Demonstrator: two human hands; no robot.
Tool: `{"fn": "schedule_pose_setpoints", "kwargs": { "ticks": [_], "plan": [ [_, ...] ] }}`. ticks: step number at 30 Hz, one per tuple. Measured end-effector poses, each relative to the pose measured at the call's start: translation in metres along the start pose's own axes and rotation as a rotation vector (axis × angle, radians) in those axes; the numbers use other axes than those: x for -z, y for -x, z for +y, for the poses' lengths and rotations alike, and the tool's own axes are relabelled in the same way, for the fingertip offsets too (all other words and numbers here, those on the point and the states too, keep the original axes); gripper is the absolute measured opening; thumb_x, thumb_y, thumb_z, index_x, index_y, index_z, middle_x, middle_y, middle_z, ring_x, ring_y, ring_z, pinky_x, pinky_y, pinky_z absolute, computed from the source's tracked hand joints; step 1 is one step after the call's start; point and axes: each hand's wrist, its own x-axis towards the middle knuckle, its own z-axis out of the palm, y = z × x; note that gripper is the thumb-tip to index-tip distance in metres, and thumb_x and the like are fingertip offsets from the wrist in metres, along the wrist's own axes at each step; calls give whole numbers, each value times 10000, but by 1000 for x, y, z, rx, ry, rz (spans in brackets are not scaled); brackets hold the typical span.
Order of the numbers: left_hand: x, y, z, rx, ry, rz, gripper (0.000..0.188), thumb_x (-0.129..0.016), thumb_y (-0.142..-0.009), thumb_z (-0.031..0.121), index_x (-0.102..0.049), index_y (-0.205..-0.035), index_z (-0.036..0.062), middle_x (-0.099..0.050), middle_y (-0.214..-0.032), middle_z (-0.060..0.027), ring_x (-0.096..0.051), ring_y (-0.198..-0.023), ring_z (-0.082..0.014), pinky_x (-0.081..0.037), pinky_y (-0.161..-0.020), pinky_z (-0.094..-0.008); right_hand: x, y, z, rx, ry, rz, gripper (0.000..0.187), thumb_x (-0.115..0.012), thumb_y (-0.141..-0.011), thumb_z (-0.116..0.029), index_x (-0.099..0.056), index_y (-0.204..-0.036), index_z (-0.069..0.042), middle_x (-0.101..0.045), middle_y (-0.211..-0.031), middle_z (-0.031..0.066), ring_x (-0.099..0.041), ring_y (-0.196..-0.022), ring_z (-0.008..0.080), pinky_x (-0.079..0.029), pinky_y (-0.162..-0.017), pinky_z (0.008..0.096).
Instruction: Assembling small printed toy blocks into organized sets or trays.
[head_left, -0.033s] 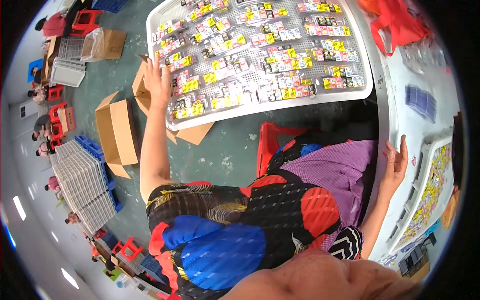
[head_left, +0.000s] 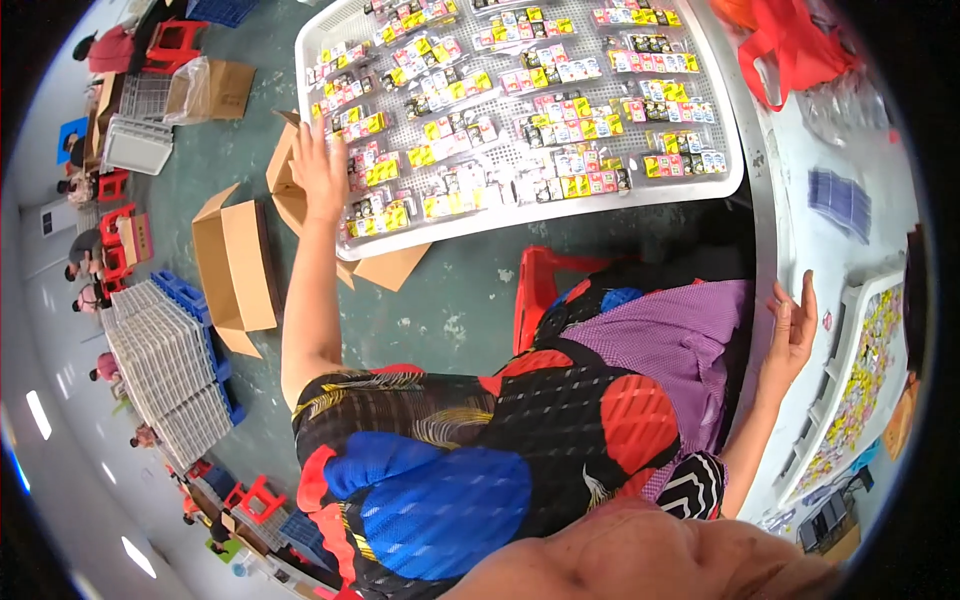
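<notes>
A large white perforated tray (head_left: 560, 208) reaches from the top centre of the view. Rows of small clear packs (head_left: 575, 120) with yellow, pink, black and white pieces lie in it. At the tray's left rim is my left hand (head_left: 322, 178), its fingers stretched and apart; whether it presses on the rim cannot be made out. My right hand (head_left: 790, 335) is beside the pale worktable (head_left: 790, 230) on the right, fingers spread and nothing in them. The nearest thing to it is a white tray (head_left: 815, 455) of small colourful pieces.
Open cardboard boxes (head_left: 235, 265) stand on the green floor left of my arm. A red stool (head_left: 537, 300) is below the large tray. On the worktable lie a red bag (head_left: 800, 50) and dark blue sheets (head_left: 838, 205). Stacked white crates (head_left: 165, 365) and several seated people are farther left.
My left hand and the large tray's left side have shifted very slightly right. My right hand has stayed in place.
</notes>
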Motion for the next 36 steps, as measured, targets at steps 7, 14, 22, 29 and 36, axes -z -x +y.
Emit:
{"fn": "schedule_pose_setpoints", "kwargs": {
  "ticks": [7, 14, 22, 29, 36],
  "plan": [
    [-15, 34, 25, 74, -187, -112, 582, -364, -961, 475, -265, -1463, 198, -227, -1513, -143, -139, -1409, -352, -58, -1094, -583, 17, 10, -1, 84, -39, 25, 435, -470, -976, -148, -372, -1383, -30, -371, -1449, 105, -557, -1131, 220, -482, -903, 339],
    [-8, 28, 33, 137, -208, -183, 622, -385, -937, 524, -257, -1464, 220, -203, -1521, -144, -99, -1410, -387, -40, -1090, -604, 32, 19, 15, 131, -74, 56, 441, -466, -976, -137, -358, -1391, -35, -366, -1451, 115, -555, -1136, 237, -481, -905, 345],
    [-6, -17, 118, -150, -14, -60, 529, -424, -949, 344, -317, -1445, 193, -222, -1510, -178, -149, -1402, -385, -142, -1110, -499, 49, 38, 19, 35, -129, 196, 446, -489, -963, -127, -378, -1387, -43, -385, -1427, 139, -574, -1092, 219, -476, -905, 341],
    [-17, 35, 311, -874, 365, -311, 582, -554, -883, 204, -349, -1418, 98, -262, -1491, -189, -181, -1389, -400, -101, -1104, -523, -6, 61, 9, 15, -151, 138, 328, -557, -912, -47, -524, -1239, -40, -632, -1054, 71, -595, -930, 149, -461, -852, 275],
    [-71, 70, 485, -1210, 624, -310, 624, -696, -802, 210, -431, -1351, 78, -348, -1437, -193, -298, -1329, -404, -241, -1075, -472, 51, 76, 38, 282, 548, 484, 315, -586, -840, -24, -569, -1155, -17, -584, -1127, 167, -533, -1043, 320, -439, -895, 360]
  ]
}}
